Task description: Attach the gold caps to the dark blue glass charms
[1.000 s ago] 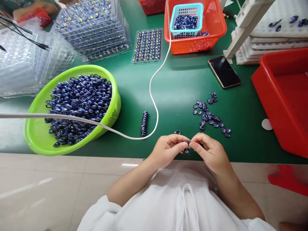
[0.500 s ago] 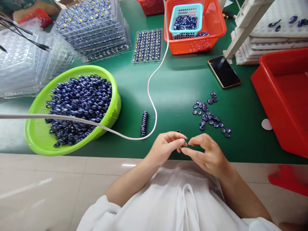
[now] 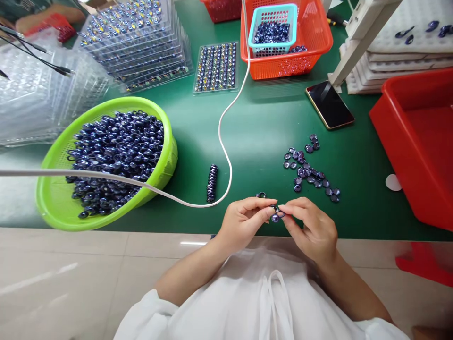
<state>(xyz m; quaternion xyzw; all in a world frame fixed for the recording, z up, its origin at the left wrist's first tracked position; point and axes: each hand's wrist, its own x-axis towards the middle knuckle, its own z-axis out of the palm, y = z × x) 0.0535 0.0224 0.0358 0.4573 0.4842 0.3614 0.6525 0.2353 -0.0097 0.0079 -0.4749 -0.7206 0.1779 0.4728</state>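
Observation:
Between my two hands is a small shiny dark-blue piece with a rounded bead-like end and a loop. My left hand pinches it from the left with thumb and forefinger. From the other side, the thumb and forefinger of my right hand close on its loop. Just beyond my left fingertips, another dark ring-shaped piece lies on the green table. Loose dark-purple round caps are scattered ahead of my right hand. A neat row of dark rings lies to the left.
A lime-green basket full of dark-blue pieces stands left, crossed by a white cable. Stacked filled trays, one flat tray and an orange basket sit behind. A phone and a red bin are right.
My right thumb and forefinger have come together on the piece, having been apart beside it. More of the piece now shows, its rounded end hanging below my fingertips.

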